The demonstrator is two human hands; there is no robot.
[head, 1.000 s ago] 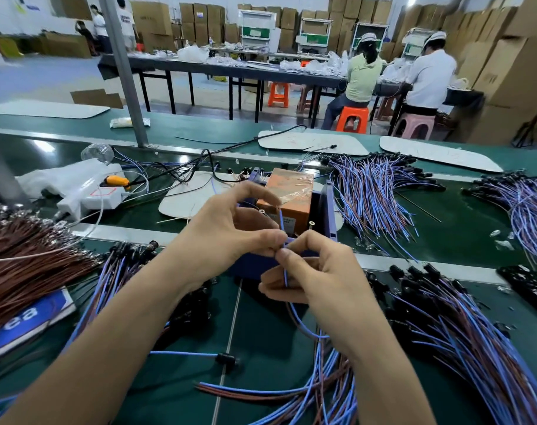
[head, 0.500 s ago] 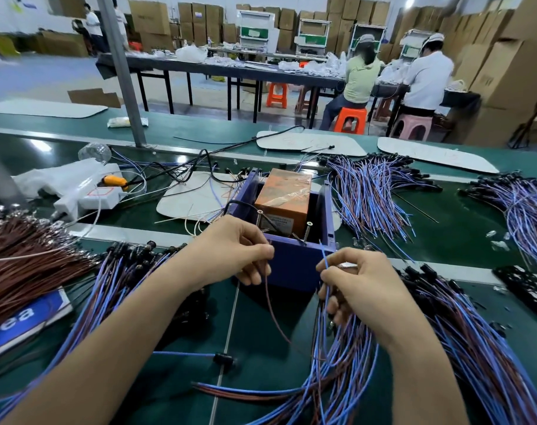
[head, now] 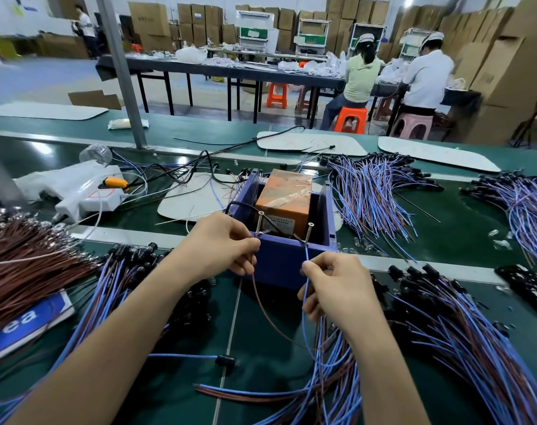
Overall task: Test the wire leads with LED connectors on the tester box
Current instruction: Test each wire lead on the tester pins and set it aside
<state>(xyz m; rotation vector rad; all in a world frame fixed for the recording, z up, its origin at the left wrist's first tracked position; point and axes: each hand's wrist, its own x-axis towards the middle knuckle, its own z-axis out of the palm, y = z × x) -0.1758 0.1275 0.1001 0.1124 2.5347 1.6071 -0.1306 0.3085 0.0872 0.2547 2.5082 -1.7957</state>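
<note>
The green tabletop (head: 463, 228) is strewn with blue-and-brown wire. The near heap (head: 460, 338) spreads beside our right forearm, and the far heap (head: 368, 191) lies beyond the tester box (head: 279, 259). That box stands in the middle, just ahead of both hands, with an orange block (head: 284, 194) inside it. Our left hand (head: 218, 246) has its fingers curled and pinches the brown lead (head: 262, 305) near its tip, at the left screw (head: 259, 223) by the box's front wall. Our right hand (head: 334, 283) pinches the blue lead (head: 304, 308) the same way, its tip reaching up to the right screw (head: 308, 233). We cannot tell whether either bare tip truly touches metal. Both leads trail down into the tangle by our right wrist, and the LED connector at their far end is lost in it. That is where we see trouble — a tip sliding off a slim screw would read as a dead LED, and a tug could drag neighbouring wires along or bury the lamp we must watch. A second ago our hands were pinched together in front of the box, parting the pair — now they are spread, one at each screw.
</note>
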